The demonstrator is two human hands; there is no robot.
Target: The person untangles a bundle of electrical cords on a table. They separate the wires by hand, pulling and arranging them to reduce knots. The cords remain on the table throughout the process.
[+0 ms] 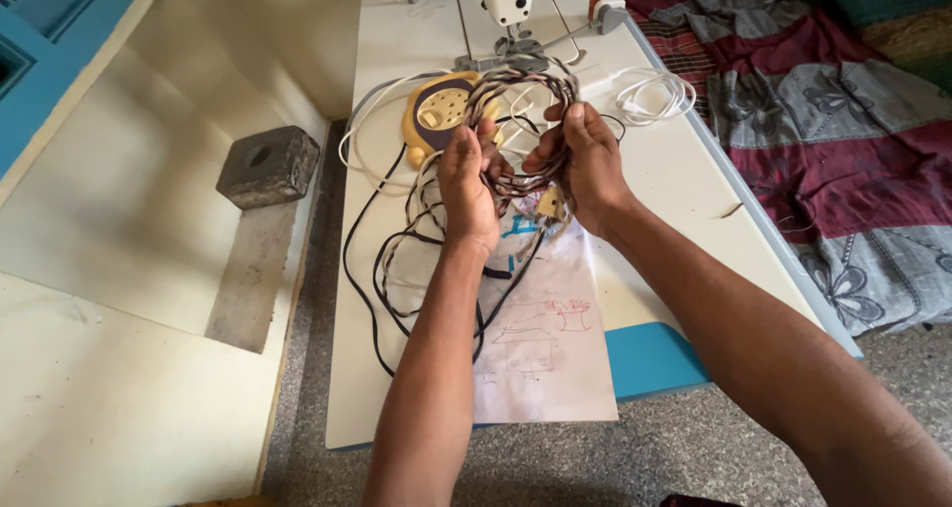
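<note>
Both hands hold a coil of twisted brown-and-white cord (pixel 524 88) above a white table (pixel 684 199). My left hand (pixel 466 185) grips the coil's left side, and my right hand (pixel 585 165) grips its right side with the thumb up. Loose loops of the cord and black cables (pixel 372 279) hang and trail onto the table below the hands. A yellow and purple round device (pixel 436 110) lies just behind the left hand, with a white cable (pixel 362 135) looping from it.
A sheet of paper with a child's drawing (pixel 545 348) lies under my forearms. A coiled white cable (pixel 654 95) sits at the right, a sewing machine head (pixel 508 1) at the back. A grey concrete block (pixel 268 165) is on the floor at left, patterned bedding (pixel 843 130) at right.
</note>
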